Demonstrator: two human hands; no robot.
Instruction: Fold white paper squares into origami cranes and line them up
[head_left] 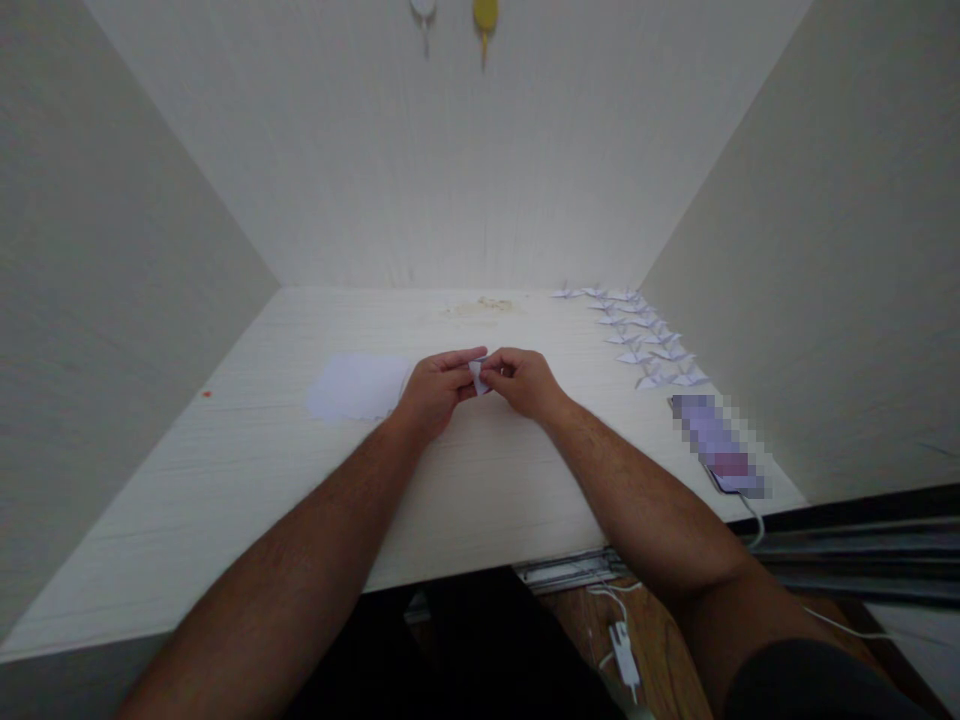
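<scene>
Between my two hands, above the middle of the white table, is a small folded piece of white paper (476,376). My left hand (441,388) grips it from the left, thumb on the near face and fingers behind. From the other side my right hand (523,380) pinches its right edge with thumb and fingertips. Much of the paper is covered by fingers, so its full folded shape is hidden. Left of my left hand lies a stack of white paper sheets (356,387), flat on the tabletop.
Several folded white paper cranes (634,357) stand in rows at the back right. A phone (716,445) with a cable lies near the right edge. Walls enclose the table (480,480) on three sides. A white power strip (624,655) rests on the floor below.
</scene>
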